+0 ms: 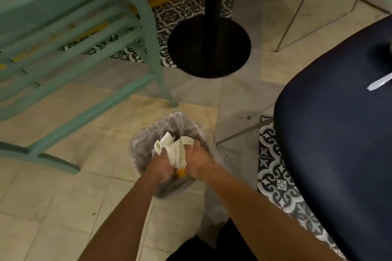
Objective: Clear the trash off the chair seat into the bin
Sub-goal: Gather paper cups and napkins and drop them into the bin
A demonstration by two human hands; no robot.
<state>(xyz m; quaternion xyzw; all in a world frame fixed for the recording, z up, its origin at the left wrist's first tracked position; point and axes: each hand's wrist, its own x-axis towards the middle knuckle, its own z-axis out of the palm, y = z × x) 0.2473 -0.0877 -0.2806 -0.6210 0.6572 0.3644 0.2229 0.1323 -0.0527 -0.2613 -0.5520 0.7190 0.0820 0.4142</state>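
Gripping a crumpled wad of white napkins (177,150) between both hands, we hold it directly above the bin (144,144), whose clear liner drapes over its rim. Our left hand (162,168) curls round the wad's left side and our right hand (199,161) clenches its right side. A small yellow-orange piece (181,172) shows between our palms; we cannot tell what it is. The bin stands on the floor near the left edge of the dark blue chair seat (328,133). A white strip (379,83) lies on that seat, well back from that edge. A green chair (84,34) and black table base (209,48) stand beyond.
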